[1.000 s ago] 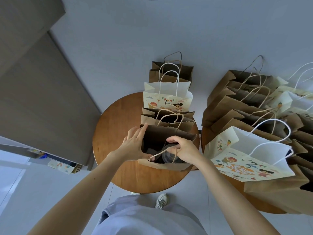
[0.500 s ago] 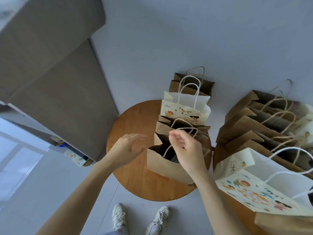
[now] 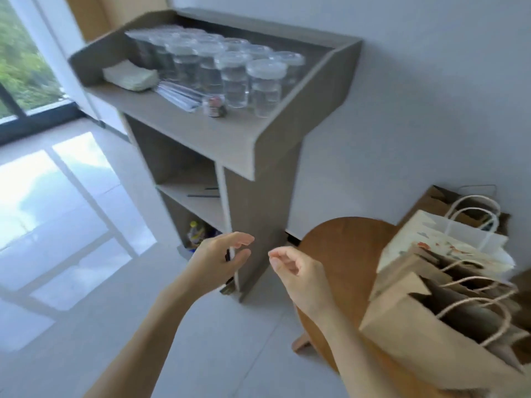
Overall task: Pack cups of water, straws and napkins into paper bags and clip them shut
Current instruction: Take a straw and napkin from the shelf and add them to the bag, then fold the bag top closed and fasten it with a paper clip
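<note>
Several lidded clear cups of water [image 3: 234, 77] stand on top of a grey stand [image 3: 201, 133]. Beside them lie a stack of pale napkins [image 3: 130, 76], wrapped straws [image 3: 178, 94] and a small jar of clips [image 3: 214, 106]. Brown paper bags [image 3: 425, 326] and a white printed bag [image 3: 448, 242] stand in a row on the round wooden table [image 3: 339, 245] at the right. My left hand [image 3: 221, 258] and my right hand [image 3: 296, 272] hang in the air between stand and table. Both have loosely curled fingers and hold nothing.
The stand has open shelves below with a dark straw [image 3: 202, 195] and small items [image 3: 195, 234]. A window [image 3: 26, 61] and light tiled floor [image 3: 71, 225] are on the left. A plain wall runs behind the table.
The view has swung left from the bags to the stand. My right hand has let go of the nearest bag's handles, and both hands have moved away from the bag.
</note>
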{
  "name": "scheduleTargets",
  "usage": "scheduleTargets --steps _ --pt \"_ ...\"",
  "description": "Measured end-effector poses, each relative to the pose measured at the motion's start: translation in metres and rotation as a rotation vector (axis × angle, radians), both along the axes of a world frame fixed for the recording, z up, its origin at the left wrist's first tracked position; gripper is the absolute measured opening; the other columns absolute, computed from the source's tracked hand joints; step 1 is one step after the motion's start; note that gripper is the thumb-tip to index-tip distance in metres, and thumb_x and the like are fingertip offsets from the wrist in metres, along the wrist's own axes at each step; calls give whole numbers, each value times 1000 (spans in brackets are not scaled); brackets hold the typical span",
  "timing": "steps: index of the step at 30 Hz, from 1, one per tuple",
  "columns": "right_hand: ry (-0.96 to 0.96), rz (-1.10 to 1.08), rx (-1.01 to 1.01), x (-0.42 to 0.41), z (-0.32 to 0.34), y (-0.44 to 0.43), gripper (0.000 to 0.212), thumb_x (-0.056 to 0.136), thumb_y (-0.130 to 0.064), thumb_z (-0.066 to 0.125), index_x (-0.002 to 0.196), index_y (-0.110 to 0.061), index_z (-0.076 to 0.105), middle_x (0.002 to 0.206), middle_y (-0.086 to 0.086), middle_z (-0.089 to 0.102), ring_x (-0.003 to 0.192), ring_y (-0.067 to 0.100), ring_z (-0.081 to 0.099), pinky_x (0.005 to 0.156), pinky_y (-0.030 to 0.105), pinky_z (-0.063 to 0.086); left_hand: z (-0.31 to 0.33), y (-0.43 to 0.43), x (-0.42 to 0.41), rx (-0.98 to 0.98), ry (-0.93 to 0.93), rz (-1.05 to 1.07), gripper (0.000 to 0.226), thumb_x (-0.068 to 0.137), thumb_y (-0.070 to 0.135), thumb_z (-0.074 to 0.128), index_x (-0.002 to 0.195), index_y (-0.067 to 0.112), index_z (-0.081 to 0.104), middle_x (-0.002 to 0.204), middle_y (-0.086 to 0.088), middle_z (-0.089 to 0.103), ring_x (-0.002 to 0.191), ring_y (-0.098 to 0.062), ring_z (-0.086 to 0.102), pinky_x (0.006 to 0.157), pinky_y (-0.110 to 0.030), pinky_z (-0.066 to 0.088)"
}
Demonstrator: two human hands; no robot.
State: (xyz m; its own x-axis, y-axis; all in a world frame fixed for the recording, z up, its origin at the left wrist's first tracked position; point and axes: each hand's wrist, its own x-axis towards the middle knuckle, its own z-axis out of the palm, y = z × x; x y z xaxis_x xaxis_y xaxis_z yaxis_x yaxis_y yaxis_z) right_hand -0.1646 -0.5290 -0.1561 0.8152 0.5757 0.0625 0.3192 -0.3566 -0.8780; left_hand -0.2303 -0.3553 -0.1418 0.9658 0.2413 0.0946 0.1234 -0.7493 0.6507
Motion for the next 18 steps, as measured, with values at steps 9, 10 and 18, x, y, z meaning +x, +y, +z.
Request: scheduleTargets --steps 9,10,18 --pt "-13 99 -50 -34 15 165 13 90 -20 57 97 -19 68 86 -15 63 75 -13 55 64 1 38 12 155 -54 -22 -6 132 24 92 16 56 114 19 64 107 7 66 92 -4 57 70 5 34" --pt "-30 104 -50 -30 16 180 13 91 -20 57 97 -20 68 87 -15 63 76 -12 55 64 2 39 12 169 -50 -27 -5 141 25 92 17 55 115 20 63 109 7 66 93 -5 58 70 5 34" --pt "-149 76 -29 47 25 299 11 89 -23 60 100 -23 65 94 -11 63 82 -4 56 67 2 41 15 279 21 79 -14 105 27 93 21 54 118 22 61 116 9 63 104 -9 58 87 -16 42"
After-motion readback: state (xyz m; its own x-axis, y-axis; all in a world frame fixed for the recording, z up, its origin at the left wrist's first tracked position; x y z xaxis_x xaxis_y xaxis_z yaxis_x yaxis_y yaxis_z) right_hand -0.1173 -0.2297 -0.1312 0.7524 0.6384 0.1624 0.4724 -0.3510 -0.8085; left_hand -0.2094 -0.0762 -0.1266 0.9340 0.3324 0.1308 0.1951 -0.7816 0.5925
